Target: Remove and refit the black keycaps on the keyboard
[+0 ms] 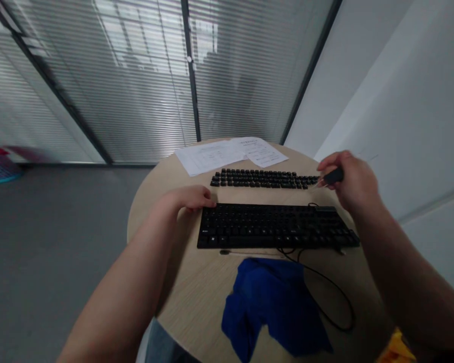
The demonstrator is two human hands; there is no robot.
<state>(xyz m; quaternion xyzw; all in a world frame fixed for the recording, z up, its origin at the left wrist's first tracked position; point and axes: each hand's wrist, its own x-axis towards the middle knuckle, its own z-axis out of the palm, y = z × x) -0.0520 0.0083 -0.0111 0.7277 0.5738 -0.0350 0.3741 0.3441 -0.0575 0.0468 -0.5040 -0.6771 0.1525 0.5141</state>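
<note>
The left arm reaches up from the bottom of the view, and the left hand (192, 197) is at the far left corner of the keyboard (249, 224). Its fingers are partly curled, with a fingertip on that corner. I cannot tell if it grips or just rests there. The right arm comes in from the lower right and bends at the wrist. The right hand (359, 184) is closed around the black handle of a small tool (333, 176), whose thin wires point left and down, near the right end of the loose keys (255, 177).

There is 1 keyboard, 1 tool, 1 blue cloth (272, 302) and 1 thin stick (224, 252) with a dark end. I see 2 papers (230, 151), overlapping at the back. The loose keys sit in rows, too small to count. A black cord (327, 280) curls beside the cloth.

The keyboard lies flat on the round counter (191, 297), between the loose keys and the cloth. A bare strip runs between the keys and keyboard. More bare wood lies left of the cloth, up to the curved edge. Past that is gray floor (60, 242). The right forearm hides some of the right edge.
</note>
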